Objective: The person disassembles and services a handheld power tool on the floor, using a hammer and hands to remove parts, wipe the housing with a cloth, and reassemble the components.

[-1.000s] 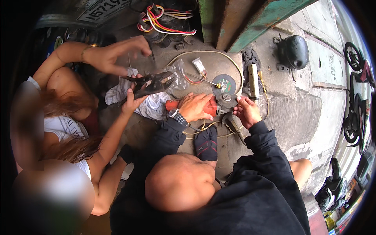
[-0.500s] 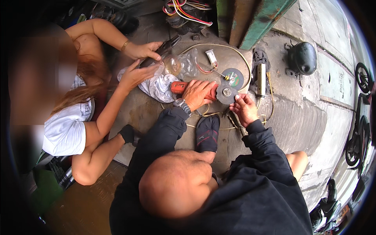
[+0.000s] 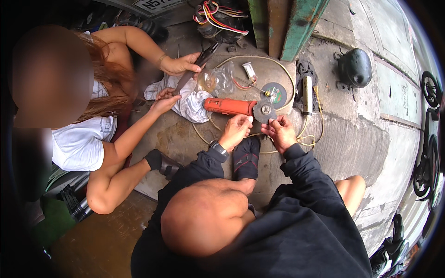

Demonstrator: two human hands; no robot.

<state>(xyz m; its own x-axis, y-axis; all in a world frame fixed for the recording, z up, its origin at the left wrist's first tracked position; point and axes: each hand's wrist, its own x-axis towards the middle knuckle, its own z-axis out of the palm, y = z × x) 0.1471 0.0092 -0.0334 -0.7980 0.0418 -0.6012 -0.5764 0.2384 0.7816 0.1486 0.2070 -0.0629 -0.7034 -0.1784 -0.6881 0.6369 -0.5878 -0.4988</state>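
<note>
An orange-red angle grinder [image 3: 227, 106] lies on the concrete slab with its dark cutting disc [image 3: 258, 116] facing up. My right hand [image 3: 282, 134] pinches the near right edge of that disc between thumb and fingers. Just left of it, my left hand [image 3: 235, 132] is closed in a pinch beside the grinder's head. Whatever its fingertips hold, if anything, is too small to make out. Beyond the grinder lies a second disc [image 3: 279, 96] with a green label, and a screwdriver [image 3: 256, 87] reaches over it.
At left a seated person holds a dark elongated part [image 3: 187, 78] in both hands. A pale cloth [image 3: 192, 107] and a clear plastic bag [image 3: 223, 78] lie near the grinder. Further right are a power strip [image 3: 308, 95], a looped cord, and a black rounded tank [image 3: 356, 68].
My left hand has let go of the grinder's body and come nearer, beside its head. My right hand stays at the disc's edge. The other person's hands have moved apart along the dark part.
</note>
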